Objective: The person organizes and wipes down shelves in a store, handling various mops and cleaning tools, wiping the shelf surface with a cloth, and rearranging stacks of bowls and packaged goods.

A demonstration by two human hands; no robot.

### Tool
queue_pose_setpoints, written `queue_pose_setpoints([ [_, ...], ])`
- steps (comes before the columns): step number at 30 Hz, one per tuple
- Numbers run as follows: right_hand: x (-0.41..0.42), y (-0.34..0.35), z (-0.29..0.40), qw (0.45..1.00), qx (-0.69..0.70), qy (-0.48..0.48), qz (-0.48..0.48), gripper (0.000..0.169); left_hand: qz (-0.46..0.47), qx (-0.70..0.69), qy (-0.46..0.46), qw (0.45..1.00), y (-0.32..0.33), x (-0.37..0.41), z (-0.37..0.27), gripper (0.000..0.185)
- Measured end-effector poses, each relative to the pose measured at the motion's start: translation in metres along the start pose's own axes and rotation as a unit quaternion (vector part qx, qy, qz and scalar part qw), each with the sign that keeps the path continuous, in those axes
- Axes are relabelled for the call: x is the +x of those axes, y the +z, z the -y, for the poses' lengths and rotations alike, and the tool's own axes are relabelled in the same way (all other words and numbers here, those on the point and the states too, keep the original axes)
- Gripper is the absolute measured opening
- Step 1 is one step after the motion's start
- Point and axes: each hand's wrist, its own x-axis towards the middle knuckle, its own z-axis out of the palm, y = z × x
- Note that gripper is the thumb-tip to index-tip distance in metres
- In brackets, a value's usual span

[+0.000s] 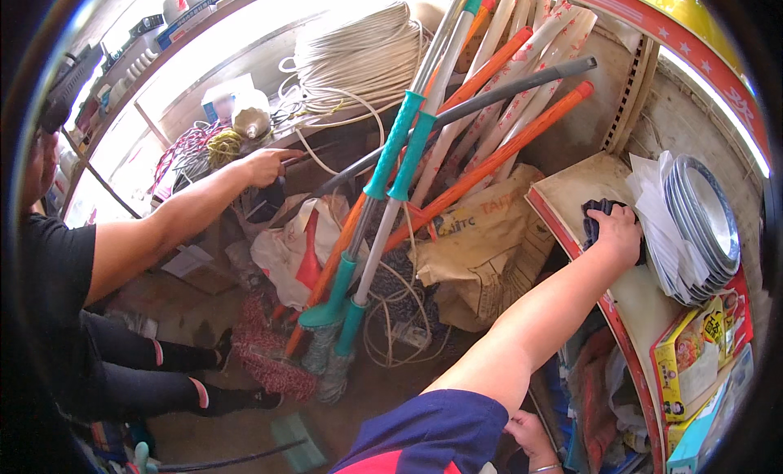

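My right hand (618,229) presses a dark, crumpled cloth (596,214) on the pale metal shelf (636,303) with a red edge strip. A stack of round metal plates (703,229) with white paper sheets (657,211) stands on that shelf beside the hand. Low in the picture, my left hand (532,434) shows partly beneath my right arm, near the shelf's lower front; its fingers are partly hidden, and whether it holds anything cannot be told. Yellow food boxes (691,364) lie farther along the shelf.
Mops with green-and-silver handles (400,150), orange poles (489,162) and a grey pipe (489,98) lean in the middle. Behind are a cable coil (361,58) and a brown paper sack (489,248). At left, another person (61,260) in black reaches toward the goods.
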Motion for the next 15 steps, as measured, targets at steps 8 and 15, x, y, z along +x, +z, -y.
queue_pose_setpoints([
  [8, 0.001, 0.007, -0.003, 0.996, 0.065, -0.069, 0.002, 0.021, -0.004, -0.034, 0.003, 0.999, -0.003, -0.003, 0.002, 0.039],
  [15, -0.02, 0.024, 0.04, 0.994, 0.035, -0.093, -0.034, 0.02, 0.008, -0.042, 0.015, 0.999, 0.0, 0.0, -0.006, 0.043],
])
